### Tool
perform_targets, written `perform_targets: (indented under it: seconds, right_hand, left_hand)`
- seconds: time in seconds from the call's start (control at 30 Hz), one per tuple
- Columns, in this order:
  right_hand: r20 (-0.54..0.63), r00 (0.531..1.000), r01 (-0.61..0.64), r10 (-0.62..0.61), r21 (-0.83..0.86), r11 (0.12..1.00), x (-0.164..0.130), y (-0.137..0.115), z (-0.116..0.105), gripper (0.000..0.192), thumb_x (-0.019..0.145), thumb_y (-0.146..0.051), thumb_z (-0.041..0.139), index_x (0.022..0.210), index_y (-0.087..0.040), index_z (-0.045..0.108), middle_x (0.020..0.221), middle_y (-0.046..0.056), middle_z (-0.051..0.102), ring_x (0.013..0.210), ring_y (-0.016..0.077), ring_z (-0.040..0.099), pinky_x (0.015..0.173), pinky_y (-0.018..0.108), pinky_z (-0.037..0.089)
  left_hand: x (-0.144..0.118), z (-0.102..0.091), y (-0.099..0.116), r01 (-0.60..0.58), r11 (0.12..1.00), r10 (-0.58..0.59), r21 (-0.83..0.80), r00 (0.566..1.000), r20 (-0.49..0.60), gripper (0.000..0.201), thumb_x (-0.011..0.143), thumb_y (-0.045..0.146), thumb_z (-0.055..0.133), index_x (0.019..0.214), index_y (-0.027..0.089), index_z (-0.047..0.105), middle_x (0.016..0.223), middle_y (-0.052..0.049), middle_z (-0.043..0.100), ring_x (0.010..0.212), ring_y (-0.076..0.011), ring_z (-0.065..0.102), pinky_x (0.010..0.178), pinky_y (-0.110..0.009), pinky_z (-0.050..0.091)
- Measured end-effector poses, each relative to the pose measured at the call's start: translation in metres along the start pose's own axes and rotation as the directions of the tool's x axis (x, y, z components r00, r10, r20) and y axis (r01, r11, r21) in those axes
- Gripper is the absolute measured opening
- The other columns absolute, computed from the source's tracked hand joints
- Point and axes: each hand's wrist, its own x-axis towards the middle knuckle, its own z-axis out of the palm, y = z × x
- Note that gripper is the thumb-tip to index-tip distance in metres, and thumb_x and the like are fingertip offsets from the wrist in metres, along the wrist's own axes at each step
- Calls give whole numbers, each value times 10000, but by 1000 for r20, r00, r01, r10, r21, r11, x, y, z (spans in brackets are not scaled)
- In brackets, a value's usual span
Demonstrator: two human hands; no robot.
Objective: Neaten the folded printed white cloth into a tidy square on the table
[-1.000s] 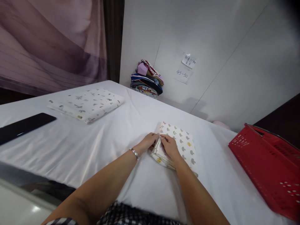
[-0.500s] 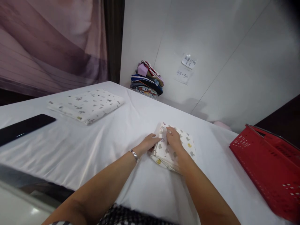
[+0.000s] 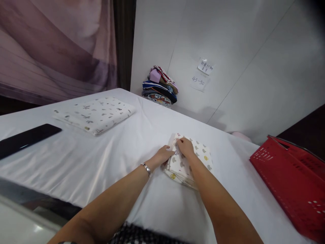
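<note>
Since half a second ago the right hand (image 3: 186, 147) has slid a little toward the far left corner of the folded cloth (image 3: 189, 162), and the left hand (image 3: 164, 156) has edged in until its fingertips meet the cloth's left edge; a second ago both hands were pinching that edge nearer its middle. The cloth itself has not moved: it lies flat on the white table (image 3: 106, 149), just left of centre between the person's forearms. The right hand lies flat and open on top of it, pressing down; the left rests open against its side, gripping nothing.

Counted: two hands, one watch (image 3: 146, 168) on the left wrist, two folded patterned cloths (the second (image 3: 95, 113) far left), one black slab (image 3: 25, 139), one red basket (image 3: 291, 183), one clothes pile (image 3: 159, 86), two notes (image 3: 201, 73) on the wall.
</note>
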Motion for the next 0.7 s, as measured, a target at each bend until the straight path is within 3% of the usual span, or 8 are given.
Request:
perform_targets:
  seconds: [0.1,0.3,0.5,0.7]
  right_hand:
    - [25,998,-55,56,-32,998,6,-8,0,302,836,-406,473,774,-169,649,770,59,650,713,169,540,654,268,355]
    - [51,997,-51,53,-31,998,16,-11,4,207,763,-187,472,605,-158,603,650,56,616,624,143,487,603,264,314]
    - [11,999,47,-48,68,997,14,-3,10,231,812,-247,439,736,-154,637,774,55,658,706,152,526,658,260,358]
    - [-55,985,168,-163,114,979,8,7,17,214,816,-172,441,885,-156,642,932,58,653,870,154,551,811,257,397]
  left_hand:
    - [2,0,-1,-2,1000,2,14,1000,-5,757,728,452,647,1361,167,345,556,-3,536,415,-125,471,429,-273,288]
    - [6,-1,-6,-30,998,31,47,999,-17,796,679,488,681,1347,184,373,551,6,566,446,-147,507,451,-273,326]
    - [8,-1,-7,-35,998,36,48,999,-18,830,714,529,629,1381,127,343,557,-52,589,458,-132,531,453,-286,289]
    - [0,-1,-1,-21,998,22,63,1000,-14,760,697,429,668,1341,154,372,573,27,551,444,-128,478,427,-238,321]
